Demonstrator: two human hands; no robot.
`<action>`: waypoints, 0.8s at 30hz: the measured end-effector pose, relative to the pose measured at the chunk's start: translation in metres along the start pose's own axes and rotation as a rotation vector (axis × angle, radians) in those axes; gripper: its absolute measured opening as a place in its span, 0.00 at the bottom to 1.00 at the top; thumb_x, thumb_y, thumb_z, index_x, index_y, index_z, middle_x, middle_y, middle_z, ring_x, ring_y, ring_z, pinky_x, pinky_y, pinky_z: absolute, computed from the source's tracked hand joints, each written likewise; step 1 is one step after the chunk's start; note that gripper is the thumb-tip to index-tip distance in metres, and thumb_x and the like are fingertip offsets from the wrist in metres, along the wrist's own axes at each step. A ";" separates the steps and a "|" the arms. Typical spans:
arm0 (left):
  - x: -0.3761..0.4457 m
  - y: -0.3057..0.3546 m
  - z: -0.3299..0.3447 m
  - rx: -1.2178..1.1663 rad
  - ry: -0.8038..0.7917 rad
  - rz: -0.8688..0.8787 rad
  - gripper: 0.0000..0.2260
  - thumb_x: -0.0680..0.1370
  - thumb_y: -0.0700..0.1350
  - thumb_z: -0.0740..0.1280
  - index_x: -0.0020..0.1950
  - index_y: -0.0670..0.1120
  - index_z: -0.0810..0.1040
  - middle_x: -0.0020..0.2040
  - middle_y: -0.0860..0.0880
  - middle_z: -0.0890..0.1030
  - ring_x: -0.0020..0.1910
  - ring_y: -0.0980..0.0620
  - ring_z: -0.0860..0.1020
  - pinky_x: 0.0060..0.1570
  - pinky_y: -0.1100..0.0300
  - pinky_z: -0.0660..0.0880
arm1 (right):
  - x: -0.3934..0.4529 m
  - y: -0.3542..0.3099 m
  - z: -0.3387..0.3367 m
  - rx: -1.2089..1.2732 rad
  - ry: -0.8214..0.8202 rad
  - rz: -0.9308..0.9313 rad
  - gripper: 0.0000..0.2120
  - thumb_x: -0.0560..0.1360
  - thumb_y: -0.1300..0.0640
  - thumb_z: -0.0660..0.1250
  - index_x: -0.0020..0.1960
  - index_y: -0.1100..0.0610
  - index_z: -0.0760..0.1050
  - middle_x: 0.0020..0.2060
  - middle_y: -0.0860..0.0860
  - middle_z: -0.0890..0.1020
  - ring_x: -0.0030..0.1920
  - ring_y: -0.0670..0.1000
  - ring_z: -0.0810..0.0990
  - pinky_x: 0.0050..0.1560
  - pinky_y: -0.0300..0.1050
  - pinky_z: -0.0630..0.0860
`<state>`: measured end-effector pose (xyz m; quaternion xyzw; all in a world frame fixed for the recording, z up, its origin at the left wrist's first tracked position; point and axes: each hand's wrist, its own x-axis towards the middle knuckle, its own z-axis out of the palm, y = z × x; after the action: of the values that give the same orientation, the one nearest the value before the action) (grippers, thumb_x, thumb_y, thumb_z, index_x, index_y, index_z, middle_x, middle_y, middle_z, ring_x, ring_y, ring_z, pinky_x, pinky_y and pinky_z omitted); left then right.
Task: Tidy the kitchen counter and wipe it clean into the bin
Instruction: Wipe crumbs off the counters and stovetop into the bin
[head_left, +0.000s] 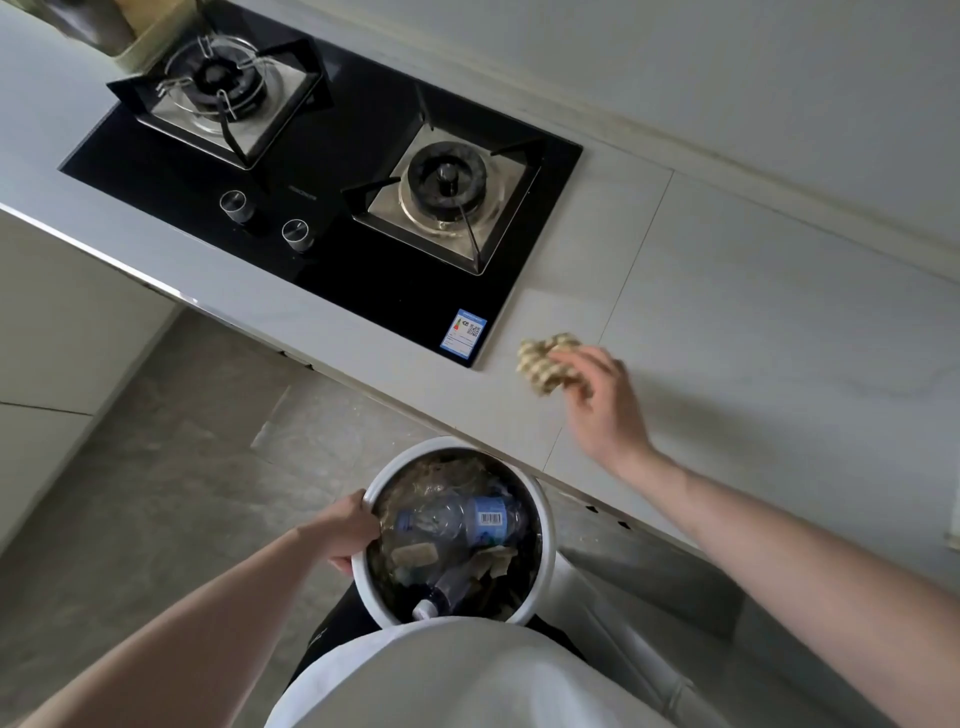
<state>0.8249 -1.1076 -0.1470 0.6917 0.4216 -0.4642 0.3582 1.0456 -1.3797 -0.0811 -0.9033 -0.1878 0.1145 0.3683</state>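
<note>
Kitchen counter, mid-wipe: right hand out over the pale worktop, fingers curled round a crumpled checked cloth that sits on or just above the surface, just right of the near right corner of the black gas hob. Below the counter's near edge, white bin held up close to the body, left hand gripping its left rim, thumb side hooked over the lip. The relation that matters: bin mouth lying near and to the left of the cloth, its far rim tucked just under the counter edge, so any sweep toward it appears to run from far right to near left, across the bare strip of worktop between cloth and edge. Right hand the one at the cloth; left hand well apart from it, occupied with the bin. Cloth bunched into a wad, with no clear long axis. Inside the bin, a clear plastic bottle with a blue label lying crosswise, a second bottle neck-down toward the near rim, and mixed scraps beneath, hard to sort out. No crumbs or spills discernible on the worktop at this sharpness; right hand and cloth slightly blurred, so contact with the surface cannot be confirmed. Underside of the cloth and the fingertips behind it hidden. Bin's lower body cut off by a white garment at the near edge of view; left fingers inside the rim out of sight.
</note>
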 end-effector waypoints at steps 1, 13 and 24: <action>0.000 -0.001 0.000 -0.007 0.001 0.001 0.16 0.77 0.38 0.57 0.62 0.49 0.74 0.53 0.42 0.81 0.40 0.42 0.87 0.32 0.48 0.84 | 0.010 0.012 -0.011 -0.062 0.055 0.009 0.20 0.76 0.69 0.63 0.64 0.56 0.80 0.63 0.51 0.79 0.63 0.52 0.72 0.65 0.42 0.67; -0.006 -0.001 0.007 0.030 0.022 0.033 0.12 0.80 0.40 0.57 0.61 0.47 0.74 0.52 0.42 0.80 0.40 0.42 0.86 0.35 0.47 0.85 | -0.032 0.072 0.006 -0.327 0.104 0.328 0.17 0.80 0.46 0.59 0.62 0.52 0.79 0.65 0.52 0.74 0.61 0.59 0.75 0.66 0.54 0.69; -0.007 -0.002 0.010 0.037 0.030 0.037 0.09 0.82 0.40 0.57 0.61 0.47 0.71 0.52 0.42 0.78 0.40 0.44 0.86 0.36 0.49 0.85 | -0.123 -0.018 0.082 -0.072 -0.415 -0.020 0.05 0.79 0.57 0.64 0.52 0.49 0.76 0.54 0.41 0.75 0.55 0.43 0.74 0.56 0.40 0.74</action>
<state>0.8182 -1.1176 -0.1441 0.7129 0.4054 -0.4546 0.3475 0.9014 -1.3688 -0.1175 -0.8710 -0.2725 0.2879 0.2901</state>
